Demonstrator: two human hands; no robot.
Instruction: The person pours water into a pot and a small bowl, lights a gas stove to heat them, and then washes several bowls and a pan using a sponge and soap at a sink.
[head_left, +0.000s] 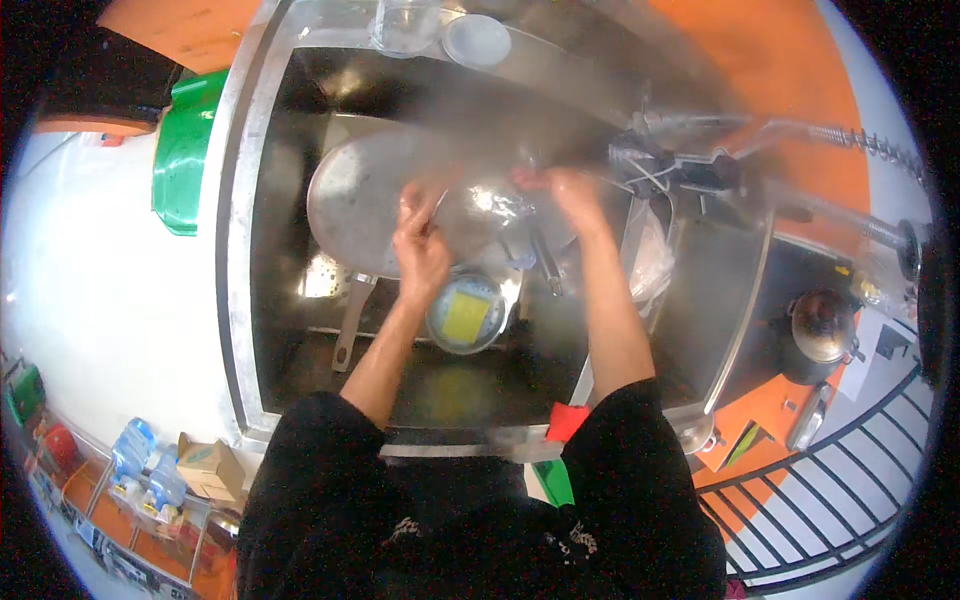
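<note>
Both of my hands are over the steel sink (410, 405), where haze blurs the view. My left hand (421, 245) closes on the near-left edge of a shiny, wet round vessel (490, 210); its exact kind is unclear. My right hand (575, 196) is at the vessel's far right, its fingertips smeared by haze. A large grey pan (350, 205) lies left of my left hand, with a grey handle (352, 325) below it. Nearer to me, a yellow sponge (464, 318) sits in a round bowl (460, 346). A slim metal handle (546, 262) juts out below the vessel.
A spring-hose faucet (840, 135) reaches in from the right. A clear plastic bag (652, 255) hangs by the sink divider. A clear container (405, 25) and a white round lid (477, 41) stand on the far ledge. A lidded pot (822, 330) is at right.
</note>
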